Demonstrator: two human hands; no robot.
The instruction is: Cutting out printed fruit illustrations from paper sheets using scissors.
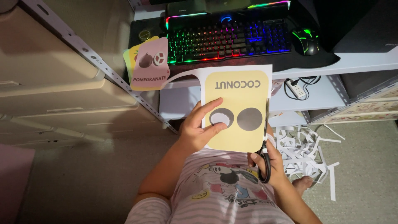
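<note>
The left hand pinches the yellow picture card flat just below the lit keyboard, while the right hand, closed around black scissors, cuts along the card's right edge, best followed by turning the paper steadily and keeping the thumb clear of the blades.

left: metal shelf post blocks | right: paper scraps litter floor
</note>
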